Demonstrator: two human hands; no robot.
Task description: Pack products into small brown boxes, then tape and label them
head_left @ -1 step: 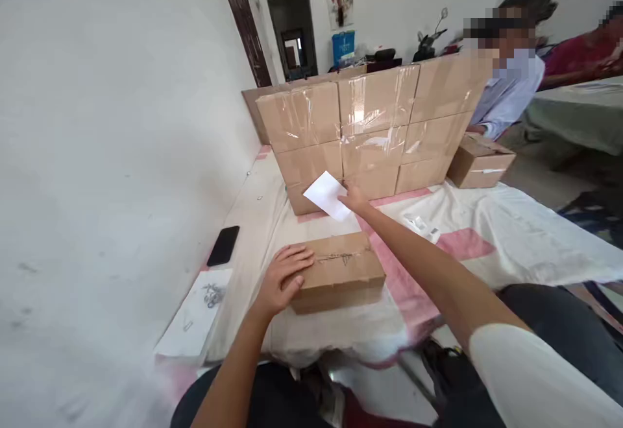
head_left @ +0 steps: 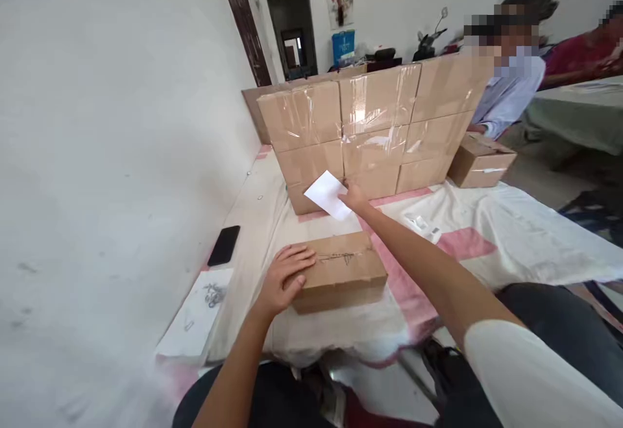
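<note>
Pressed the left hand [head_left: 285, 279] flat, fingers spread, on the near cardboard box [head_left: 348, 272] on the surface [head_left: 487, 220]. Pinched a white paper slip [head_left: 328, 194] by its right edge in the right hand [head_left: 354, 200], farther off, before stacked cartons [head_left: 370, 130]. Likely light, limp, easily creased.

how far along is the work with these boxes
Done: a stack of taped boxes stands at the far side of the table. In hand: the left hand rests flat on a closed brown box, and the right hand holds a white slip up by the stack. Left, as it looks: the closed box bears no slip, and one more box sits apart at the right.
</note>
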